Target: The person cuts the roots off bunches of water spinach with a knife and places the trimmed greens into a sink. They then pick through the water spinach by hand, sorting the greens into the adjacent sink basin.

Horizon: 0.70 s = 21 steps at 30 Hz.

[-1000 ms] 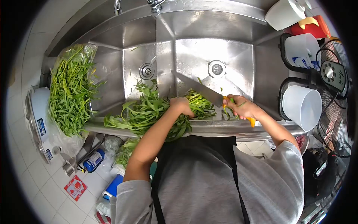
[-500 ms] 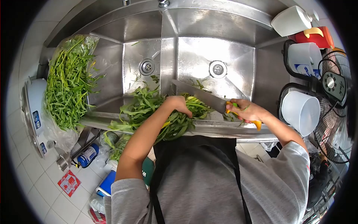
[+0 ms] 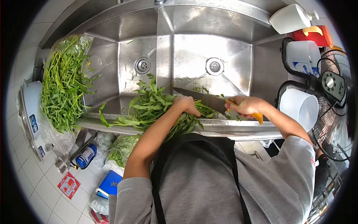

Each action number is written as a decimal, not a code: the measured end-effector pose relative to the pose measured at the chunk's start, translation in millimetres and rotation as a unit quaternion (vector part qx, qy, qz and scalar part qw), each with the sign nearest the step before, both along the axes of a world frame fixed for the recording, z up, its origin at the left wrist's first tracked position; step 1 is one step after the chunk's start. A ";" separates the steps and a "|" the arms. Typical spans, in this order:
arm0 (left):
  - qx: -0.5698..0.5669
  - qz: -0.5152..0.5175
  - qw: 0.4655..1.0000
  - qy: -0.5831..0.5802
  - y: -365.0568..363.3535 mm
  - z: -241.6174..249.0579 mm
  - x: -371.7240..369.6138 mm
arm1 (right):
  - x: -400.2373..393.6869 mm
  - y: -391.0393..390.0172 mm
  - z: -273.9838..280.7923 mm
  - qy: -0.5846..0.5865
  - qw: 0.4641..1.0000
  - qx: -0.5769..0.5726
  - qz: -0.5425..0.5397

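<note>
Now two hands (image 3: 186,104), one knife (image 3: 201,98), one bunch (image 3: 153,106)

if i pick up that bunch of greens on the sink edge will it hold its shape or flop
Probably flop: the bunch of greens splays, with leaves drooping over the sink edge. It looks light, all thin stems and leaves. Likely to shed pieces too; the left hand pins it while the right hand holds the knife, and cut bits lie in the basin.

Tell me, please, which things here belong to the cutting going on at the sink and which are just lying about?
In use: left hand pressing the bunch of greens; right hand gripping the knife; sink.

Lying about: bag of greens, white tub, fan, blue can.
</note>
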<state>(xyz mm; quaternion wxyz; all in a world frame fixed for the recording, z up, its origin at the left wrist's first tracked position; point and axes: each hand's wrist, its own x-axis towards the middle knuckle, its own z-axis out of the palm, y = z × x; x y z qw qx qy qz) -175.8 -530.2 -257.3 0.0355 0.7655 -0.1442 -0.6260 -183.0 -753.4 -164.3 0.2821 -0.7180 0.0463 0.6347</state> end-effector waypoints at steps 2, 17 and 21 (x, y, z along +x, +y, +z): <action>-0.009 -0.003 1.000 -0.008 -2.6 2.8 -0.5 | 9.2 3.3 -21.1 0.052 0.997 0.030 0.041; -0.015 0.005 0.999 -0.050 -0.5 -1.6 -2.9 | 9.1 36.9 -43.8 0.146 0.983 0.009 0.111; -0.015 0.003 0.999 -0.029 3.2 -1.8 -4.5 | 3.9 28.0 -26.9 0.124 0.981 0.008 0.150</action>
